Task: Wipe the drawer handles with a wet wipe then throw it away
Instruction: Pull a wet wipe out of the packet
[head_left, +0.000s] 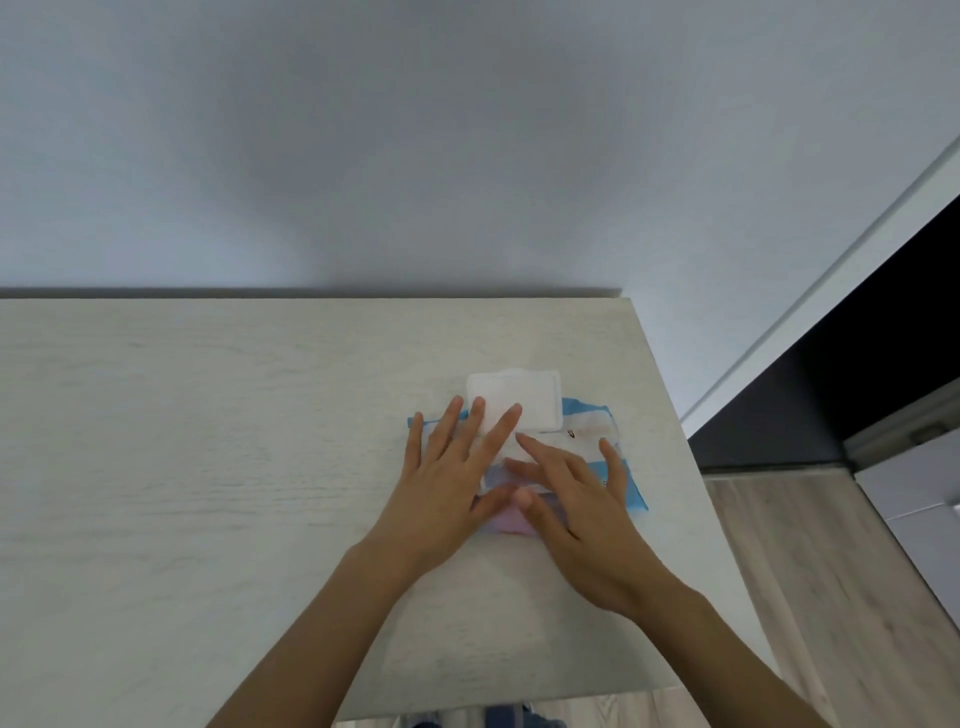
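Note:
A blue and white pack of wet wipes (589, 422) lies flat on the pale wooden top (208, 441) of a cabinet, near its right edge. Its white lid flap (524, 396) is flipped open towards the wall. My left hand (447, 478) lies flat on the left half of the pack, fingers straight and spread, fingertips reaching the flap. My right hand (576, 499) rests on the right half, its fingers stretched towards the opening in the middle. No drawer handles are in view.
A plain light wall (415, 156) rises right behind the cabinet top. To the right are a dark doorway (857, 374) with a white frame and wood-look floor (810, 571) below. The top's front edge is near my body.

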